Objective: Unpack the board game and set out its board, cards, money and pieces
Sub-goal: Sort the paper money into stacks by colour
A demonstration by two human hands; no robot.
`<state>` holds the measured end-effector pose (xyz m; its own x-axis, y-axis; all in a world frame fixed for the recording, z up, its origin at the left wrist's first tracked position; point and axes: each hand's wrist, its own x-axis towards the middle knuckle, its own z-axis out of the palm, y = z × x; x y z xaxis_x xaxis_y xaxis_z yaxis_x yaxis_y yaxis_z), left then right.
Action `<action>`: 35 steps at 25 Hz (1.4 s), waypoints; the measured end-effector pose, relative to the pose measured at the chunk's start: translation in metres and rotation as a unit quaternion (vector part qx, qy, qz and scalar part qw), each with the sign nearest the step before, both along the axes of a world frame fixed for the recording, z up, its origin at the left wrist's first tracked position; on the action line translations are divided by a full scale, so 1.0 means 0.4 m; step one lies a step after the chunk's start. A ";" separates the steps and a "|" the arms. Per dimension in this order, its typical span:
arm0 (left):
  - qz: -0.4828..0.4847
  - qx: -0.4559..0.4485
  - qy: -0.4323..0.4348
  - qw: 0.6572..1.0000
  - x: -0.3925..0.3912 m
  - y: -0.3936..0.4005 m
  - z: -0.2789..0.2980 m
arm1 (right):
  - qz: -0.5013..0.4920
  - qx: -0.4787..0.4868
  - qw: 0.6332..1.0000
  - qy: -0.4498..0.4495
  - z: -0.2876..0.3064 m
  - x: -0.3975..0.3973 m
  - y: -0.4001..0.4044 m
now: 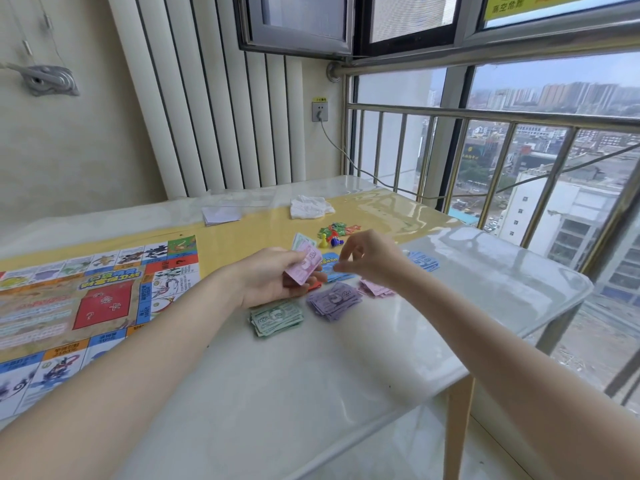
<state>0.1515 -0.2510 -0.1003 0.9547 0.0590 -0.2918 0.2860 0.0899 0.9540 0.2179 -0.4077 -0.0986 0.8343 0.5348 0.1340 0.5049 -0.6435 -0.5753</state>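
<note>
Head view, near to far: two bare forearms reach in from 6 o'clock over the glossy surface (346,393). At 9 o'clock lies the unfolded game board (86,299). Just below the hands sit a green money pile (275,318) and, at its 3 o'clock, a purple money pile (334,301). The left hand (266,282) holds a stack of pink notes (303,266), its grip closed around the stack's lower end, so the notes stick out toward 1 o'clock. The right hand (367,259) hovers just beside them at 3 o'clock, fingertips pinched narrow (whether they hold a note I cannot tell). Beneath it lie a pink pile (375,289), blue cards (332,266) and blue notes (424,261). Farther off, at 12 o'clock, are the pawns and small pieces (334,233), then a white crumpled bag (310,206) and a white card stack (221,214).
</note>
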 end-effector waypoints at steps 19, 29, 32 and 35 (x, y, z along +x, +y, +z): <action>0.017 0.042 -0.078 0.996 0.028 -0.031 0.001 | -0.052 0.117 0.980 0.153 0.028 0.069 -0.115; 0.037 0.057 -0.074 0.995 0.033 -0.058 -0.001 | -0.056 0.015 0.998 -0.030 0.025 0.065 -0.085; 0.035 0.066 -0.085 0.994 0.036 -0.068 -0.001 | 0.008 0.112 0.990 0.084 0.042 0.033 -0.050; 0.037 0.066 -0.091 0.993 0.038 -0.078 0.001 | -0.002 0.160 0.980 0.122 0.036 0.037 -0.038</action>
<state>0.1666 -0.2822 -0.0999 0.9826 0.1569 -0.0994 0.1045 -0.0244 0.9942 0.2327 -0.4229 -0.0843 0.8640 0.4952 0.0906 0.3253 -0.4119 -0.8512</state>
